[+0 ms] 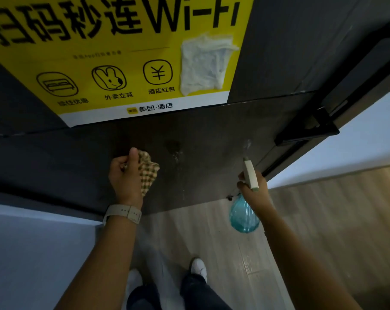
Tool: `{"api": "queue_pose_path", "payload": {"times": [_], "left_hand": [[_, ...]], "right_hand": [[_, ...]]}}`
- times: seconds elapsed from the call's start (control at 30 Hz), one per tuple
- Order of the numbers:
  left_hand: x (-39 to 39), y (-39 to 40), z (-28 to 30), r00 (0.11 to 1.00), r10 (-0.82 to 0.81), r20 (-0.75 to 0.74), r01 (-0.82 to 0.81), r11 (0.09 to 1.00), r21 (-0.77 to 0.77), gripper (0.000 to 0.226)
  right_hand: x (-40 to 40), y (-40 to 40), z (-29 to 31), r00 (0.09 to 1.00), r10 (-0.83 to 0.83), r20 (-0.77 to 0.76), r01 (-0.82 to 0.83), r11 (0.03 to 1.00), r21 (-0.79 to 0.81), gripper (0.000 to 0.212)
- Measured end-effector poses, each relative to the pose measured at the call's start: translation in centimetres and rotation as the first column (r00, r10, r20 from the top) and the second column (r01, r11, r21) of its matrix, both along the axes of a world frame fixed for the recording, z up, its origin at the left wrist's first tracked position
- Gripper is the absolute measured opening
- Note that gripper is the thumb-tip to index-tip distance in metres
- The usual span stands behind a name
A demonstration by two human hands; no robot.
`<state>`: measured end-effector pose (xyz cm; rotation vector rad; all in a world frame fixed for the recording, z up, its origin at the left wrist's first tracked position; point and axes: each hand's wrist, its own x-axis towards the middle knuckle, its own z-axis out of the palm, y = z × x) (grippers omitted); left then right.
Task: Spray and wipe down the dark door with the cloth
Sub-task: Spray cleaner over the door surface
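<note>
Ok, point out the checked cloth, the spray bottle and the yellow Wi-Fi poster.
Brown-and-cream checked cloth [149, 170], head view: its exposed folds.
Teal plastic spray bottle [243, 217], head view: its translucent body.
Yellow Wi-Fi poster [127, 63], head view: its yellow field.

The lower panel of the dark door [200, 130] lies bare between the 2 hands, a wet patch [173, 148] at its middle. The left hand [124, 173], bunching the checked cloth [148, 171], blocks the panel's left part; the right hand [254, 186], gripping the spray bottle [245, 211], fills the right edge. Above, the yellow poster [122, 63] with a pale patch [205, 63] covers the upper panel. The black handle [310, 128] juts out at the door's right side, above the bottle.
</note>
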<state>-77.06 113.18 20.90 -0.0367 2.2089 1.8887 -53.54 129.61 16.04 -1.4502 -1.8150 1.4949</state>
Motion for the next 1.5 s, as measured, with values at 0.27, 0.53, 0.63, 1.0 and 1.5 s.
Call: {"api": "queue_pose_path", "payload": {"times": [0.27, 0.53, 0.63, 1.0, 1.5], "left_hand": [[0.8, 0.6, -1.8, 0.999, 0.02, 0.047, -0.019, 1.0, -0.021, 0.033], [0.5, 0.7, -2.5, 1.0, 0.018, 0.006, -0.017, 0.996, -0.091, 0.025], [0.3, 0.7, -2.7, 1.0, 0.011, 0.003, -0.011, 0.995, -0.099, 0.022], [-0.4, -1.3, -2.5, 0.981, -0.124, 0.148, 0.129, 0.991, -0.021, 0.054], [1.4, -29.6, -8.0, 0.813, -0.053, 0.58, -0.017, 0.993, 0.115, 0.011]], "right_hand": [[1.8, 0.0, -6.9, 0.99, 0.059, 0.126, -0.042, 0.991, -0.13, 0.044], [1.5, 0.5, -13.0, 0.974, 0.033, 0.225, 0.036, 0.955, -0.294, 0.043], [1.1, 0.7, -13.8, 0.962, 0.026, 0.271, 0.063, 0.947, -0.314, 0.044], [1.4, -1.0, -12.4, 0.949, 0.199, 0.247, -0.117, 0.943, -0.312, 0.033], [-7.8, -20.6, -11.3, 0.899, 0.377, 0.224, -0.334, 0.919, -0.209, 0.008]]}}
